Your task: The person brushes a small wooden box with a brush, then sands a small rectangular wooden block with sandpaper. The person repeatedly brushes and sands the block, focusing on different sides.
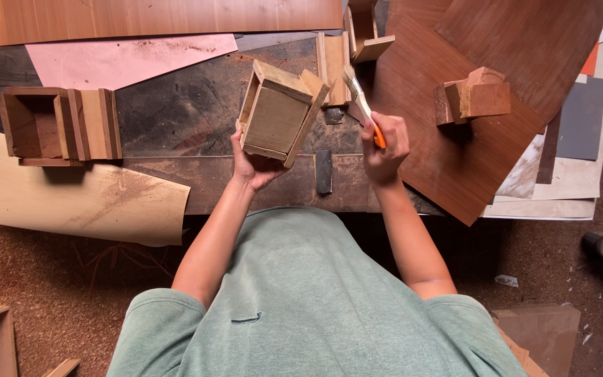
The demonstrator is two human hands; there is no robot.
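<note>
Sawdust-covered floor, dark worn tabletop [176, 105] littered with veneer sheets. Left hand [256, 164] grips a small wooden box [278, 113] from below, fingers wrapped round its lower edge, box tilted and held above the tabletop centre. Right hand [384, 145] is closed around an orange-handled brush [361, 101], bristles just beside the box's upper right corner. Another open box [57, 124] sits well apart at left; wood blocks [472, 101] lie on dark veneer [455, 167] at right.

I see a sage-green short-sleeved T-shirt [308, 293], loose cut, with a small dark mark near the chest; both forearms are bare, with no gloves.
</note>
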